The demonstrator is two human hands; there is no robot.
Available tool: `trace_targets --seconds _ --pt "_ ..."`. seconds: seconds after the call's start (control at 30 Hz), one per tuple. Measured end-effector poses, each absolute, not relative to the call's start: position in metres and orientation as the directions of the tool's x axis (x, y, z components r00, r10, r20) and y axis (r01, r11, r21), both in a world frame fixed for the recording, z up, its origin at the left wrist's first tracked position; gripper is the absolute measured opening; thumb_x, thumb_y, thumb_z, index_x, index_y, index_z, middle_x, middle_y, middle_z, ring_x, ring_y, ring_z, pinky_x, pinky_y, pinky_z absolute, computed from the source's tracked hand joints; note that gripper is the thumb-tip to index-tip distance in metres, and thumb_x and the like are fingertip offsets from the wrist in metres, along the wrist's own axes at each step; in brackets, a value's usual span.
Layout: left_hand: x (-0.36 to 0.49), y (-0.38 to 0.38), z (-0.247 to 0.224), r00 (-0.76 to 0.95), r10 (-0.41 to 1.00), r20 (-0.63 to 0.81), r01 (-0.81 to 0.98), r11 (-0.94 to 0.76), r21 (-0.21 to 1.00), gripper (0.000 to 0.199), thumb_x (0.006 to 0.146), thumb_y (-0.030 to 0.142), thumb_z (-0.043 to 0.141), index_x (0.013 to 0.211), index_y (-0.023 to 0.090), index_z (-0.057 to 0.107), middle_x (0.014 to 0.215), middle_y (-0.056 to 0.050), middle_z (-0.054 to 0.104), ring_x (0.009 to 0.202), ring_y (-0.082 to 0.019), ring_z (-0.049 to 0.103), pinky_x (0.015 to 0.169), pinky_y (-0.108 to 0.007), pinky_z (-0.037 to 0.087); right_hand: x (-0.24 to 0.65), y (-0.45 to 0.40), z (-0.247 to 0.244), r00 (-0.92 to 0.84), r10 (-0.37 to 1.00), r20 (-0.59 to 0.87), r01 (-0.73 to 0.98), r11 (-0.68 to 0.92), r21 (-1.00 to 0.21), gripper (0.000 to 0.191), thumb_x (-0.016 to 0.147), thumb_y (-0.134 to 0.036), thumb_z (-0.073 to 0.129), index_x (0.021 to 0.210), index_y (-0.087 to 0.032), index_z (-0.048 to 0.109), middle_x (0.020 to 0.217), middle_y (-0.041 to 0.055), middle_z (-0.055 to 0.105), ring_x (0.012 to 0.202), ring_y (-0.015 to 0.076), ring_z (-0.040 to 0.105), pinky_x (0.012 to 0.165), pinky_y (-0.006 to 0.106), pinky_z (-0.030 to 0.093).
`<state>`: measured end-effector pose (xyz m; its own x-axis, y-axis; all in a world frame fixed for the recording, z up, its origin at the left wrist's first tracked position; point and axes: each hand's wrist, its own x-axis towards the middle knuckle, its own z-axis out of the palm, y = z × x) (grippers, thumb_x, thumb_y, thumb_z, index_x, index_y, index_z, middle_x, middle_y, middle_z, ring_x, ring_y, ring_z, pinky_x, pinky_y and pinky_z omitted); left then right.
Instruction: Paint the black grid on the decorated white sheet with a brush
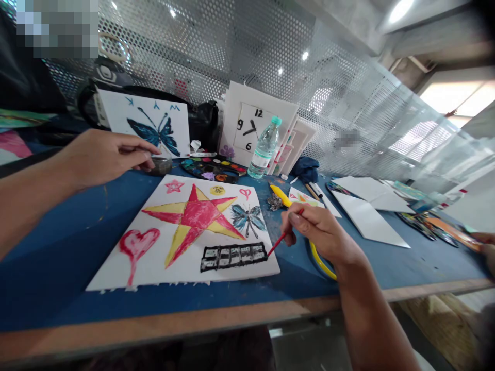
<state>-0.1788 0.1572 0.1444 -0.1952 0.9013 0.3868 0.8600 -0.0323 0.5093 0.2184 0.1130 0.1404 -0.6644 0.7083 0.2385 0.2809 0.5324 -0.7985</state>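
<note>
In my right hand (315, 226), fingers pinched, is a thin red paintbrush (284, 238). Its tip meets the right end of a black painted grid on the white painting board (178, 273). The board lies flat, with a large red and yellow star, hearts, a small star, a yellow circle and a blue butterfly painted on it. Beyond the board's upper left corner, my left hand (112, 157) has its index finger over the rim of a small dark cup (162, 166) and its thumb at the side. A paint palette (214, 167) with several colours lies behind the board.
A water bottle (265, 149) stands before a clock picture (242, 123). Behind my left hand leans a butterfly picture (149, 121). A yellow tool (280, 195) lies near my right hand. White boards (369, 219) and another person's hand (488, 247) are at right.
</note>
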Motion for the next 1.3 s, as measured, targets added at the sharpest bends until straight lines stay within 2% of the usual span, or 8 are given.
trace_targets --seconds 0.13,0.4,0.6,0.77,0.97,1.13,1.2,1.3 --pt "-0.178 0.156 0.145 -0.208 0.907 0.367 0.86 -0.01 0.511 0.041 0.068 0.037 0.046 0.095 0.021 0.073 0.071 0.004 0.07 0.071 -0.016 0.065 0.082 -0.027 0.05 0.218 0.112 0.14 -0.681 0.703 0.205 0.314 0.533 -0.786 0.028 0.1 -0.034 0.041 0.083 -0.017 0.056 0.07 0.0006 0.06 0.063 0.0097 0.06 0.06 0.023 0.047" --pt "-0.17 0.152 0.149 -0.25 0.906 0.341 0.857 0.043 0.514 0.035 0.076 0.03 0.047 0.097 0.019 0.072 0.071 0.006 0.07 0.073 -0.014 0.064 0.09 -0.029 0.047 0.215 0.111 0.14 -0.666 0.709 0.234 0.284 0.531 -0.798 0.028 0.1 -0.034 0.042 0.083 -0.018 0.056 0.071 0.001 0.06 0.063 0.0109 0.06 0.061 0.025 0.048" --pt "-0.171 0.154 0.148 -0.246 0.903 0.351 0.852 0.029 0.522 0.033 0.078 0.03 0.048 0.097 0.018 0.072 0.069 0.007 0.068 0.072 -0.013 0.064 0.091 -0.03 0.047 0.214 0.111 0.138 -0.651 0.71 0.268 0.242 0.529 -0.813 0.028 0.1 -0.034 0.041 0.084 -0.017 0.057 0.073 0.0011 0.058 0.065 0.0107 0.06 0.063 0.025 0.048" --pt "-0.175 0.156 0.146 -0.223 0.904 0.364 0.867 0.014 0.498 0.033 0.078 0.028 0.049 0.099 0.019 0.072 0.071 0.007 0.07 0.073 -0.013 0.065 0.09 -0.03 0.047 0.215 0.11 0.138 -0.693 0.693 0.198 0.281 0.513 -0.811 0.028 0.1 -0.034 0.042 0.084 -0.017 0.057 0.075 0.0014 0.059 0.066 0.0104 0.06 0.062 0.024 0.047" --pt "-0.175 0.156 0.148 -0.244 0.91 0.335 0.851 0.036 0.524 0.03 0.078 0.023 0.051 0.098 0.018 0.073 0.07 0.007 0.07 0.074 -0.014 0.065 0.089 -0.028 0.048 0.216 0.11 0.141 -0.646 0.722 0.249 0.263 0.516 -0.815 0.029 0.099 -0.036 0.044 0.082 -0.017 0.059 0.072 0.0017 0.06 0.064 0.0116 0.061 0.062 0.025 0.049" --pt "-0.18 0.157 0.143 -0.212 0.899 0.384 0.771 -0.088 0.631 0.023 0.075 0.018 0.057 0.091 0.02 0.073 0.066 0.004 0.07 0.068 -0.017 0.066 0.08 -0.029 0.051 0.215 0.123 0.131 -0.461 0.798 0.389 0.066 0.468 -0.881 0.028 0.096 -0.037 0.05 0.08 -0.018 0.061 0.067 0.0016 0.06 0.058 0.0129 0.058 0.057 0.028 0.047" --pt "-0.184 0.157 0.141 -0.191 0.899 0.393 0.706 -0.152 0.691 0.022 0.075 0.019 0.057 0.089 0.018 0.073 0.066 0.002 0.071 0.063 -0.017 0.065 0.074 -0.029 0.053 0.21 0.133 0.129 -0.362 0.854 0.372 0.015 0.405 -0.914 0.026 0.093 -0.039 0.055 0.08 -0.017 0.061 0.066 0.0016 0.061 0.057 0.0134 0.059 0.055 0.028 0.047" --pt "-0.194 0.156 0.14 -0.197 0.873 0.447 0.655 -0.222 0.723 0.023 0.073 0.022 0.056 0.089 0.018 0.073 0.064 0.0 0.07 0.061 -0.018 0.065 0.068 -0.029 0.054 0.191 0.146 0.137 -0.297 0.892 0.341 0.036 0.367 -0.929 0.026 0.089 -0.042 0.061 0.082 -0.017 0.061 0.065 0.0016 0.063 0.058 0.0141 0.06 0.055 0.027 0.048"
